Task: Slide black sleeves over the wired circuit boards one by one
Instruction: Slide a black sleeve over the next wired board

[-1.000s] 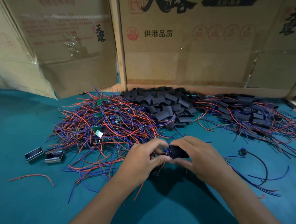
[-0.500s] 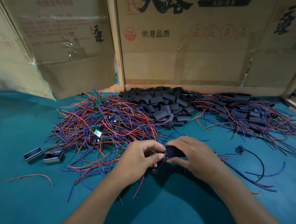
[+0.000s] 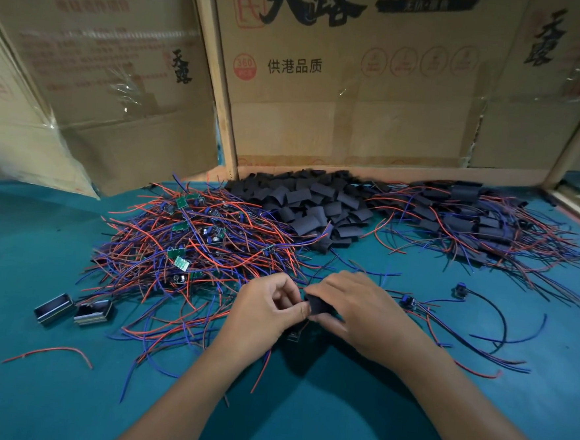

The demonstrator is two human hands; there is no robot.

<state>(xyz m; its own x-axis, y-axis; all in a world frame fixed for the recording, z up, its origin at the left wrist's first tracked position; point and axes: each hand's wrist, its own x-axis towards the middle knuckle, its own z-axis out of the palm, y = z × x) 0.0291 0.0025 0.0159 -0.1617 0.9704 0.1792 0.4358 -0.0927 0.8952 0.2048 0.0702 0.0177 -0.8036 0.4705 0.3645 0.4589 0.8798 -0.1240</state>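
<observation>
While gripped between both hands: black sleeve (image 3: pixel 318 305), just above the green table (image 3: pixel 302 420), in front of the piles.
Right hand (image 3: pixel 361 314): fingers curled round sleeve, thumb beneath.
Left hand (image 3: pixel 263 312): fingers curled, pinching at sleeve mouth; probably feeding board inward.
Snag risk: board corner or component catching sleeve rim, buckling it.
Wire risk: red and blue leads below hands could tangle with unsleeved pile (image 3: pixel 190 247), dragging neighbours along.
Slip risk: sleeve sliding too far, exposing board.
Hidden: circuit board itself, covered by fingers and sleeve; insertion depth unclear.
Hard to read: small item under left hand.
</observation>
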